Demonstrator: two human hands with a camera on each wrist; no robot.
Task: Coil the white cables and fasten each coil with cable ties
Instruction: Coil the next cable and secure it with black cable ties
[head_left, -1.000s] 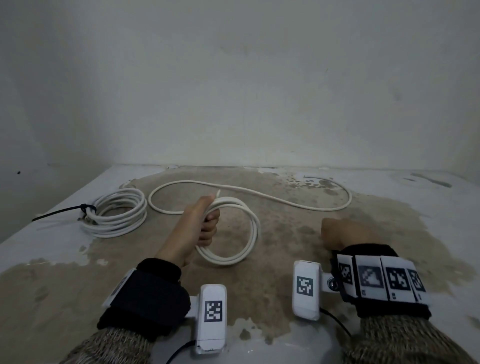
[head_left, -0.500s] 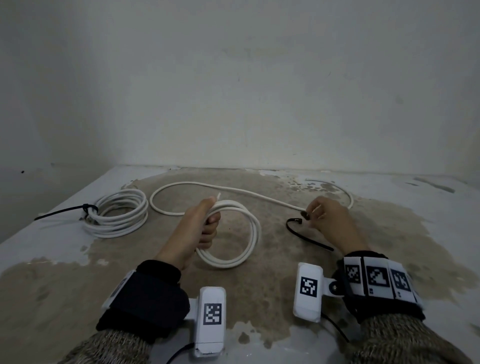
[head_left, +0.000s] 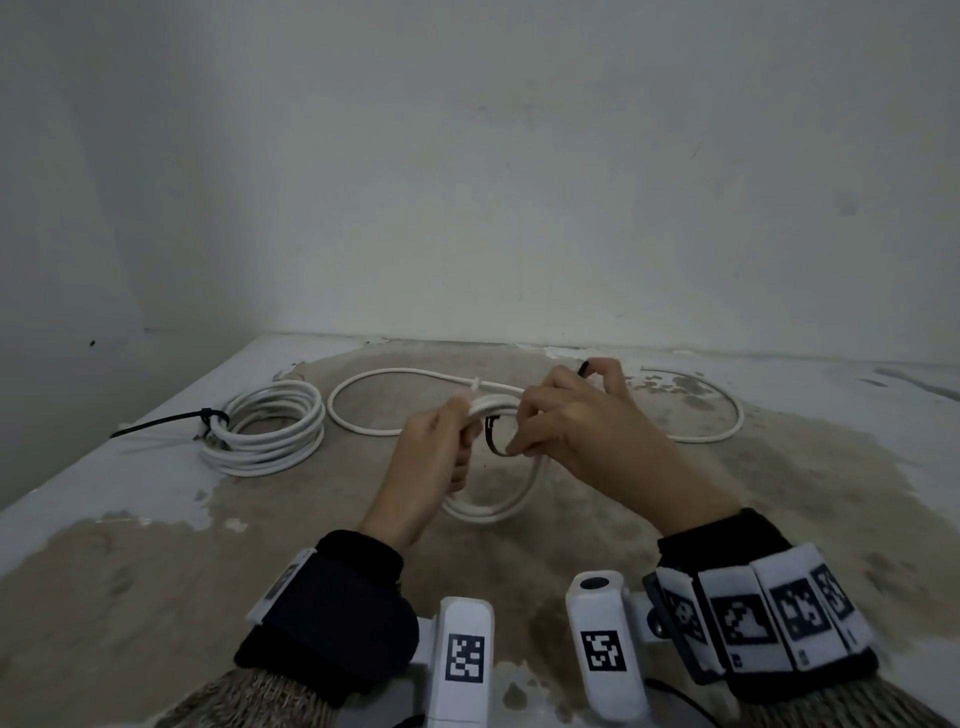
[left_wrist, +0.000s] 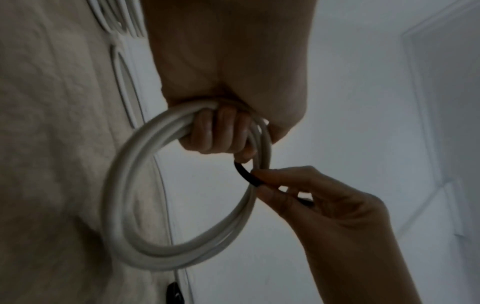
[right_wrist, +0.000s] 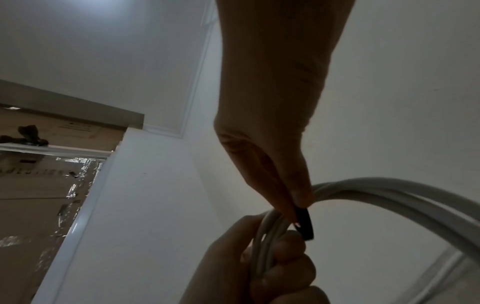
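black tie going round the second coil

the left hand (head_left: 431, 457) is fisted round the top of the coil (left_wrist: 145, 197), all its fingers curled over the gathered turns, so the loop hangs below the fist, lifted off the table (head_left: 130, 571). the right hand (head_left: 587, 436) pinches the black cable tie (head_left: 493, 439) just beside that fist, thumb and forefinger closed on the strap where it bends under the turns; its head end pokes out above the right knuckles.

to do this well, i judge the strap should pass round every turn close to the left fist, where the bundle is tightest, then the tail goes through the head and gets drawn snug (not so hard that it bites the jacket). the fist should not loosen until the tie locks.

count: two white cables, one finished coil (head_left: 265, 431) beyond the left fist and already tied, one in the grip with its tail (head_left: 691, 415) trailing loose behind the right hand. two black ties, one on each
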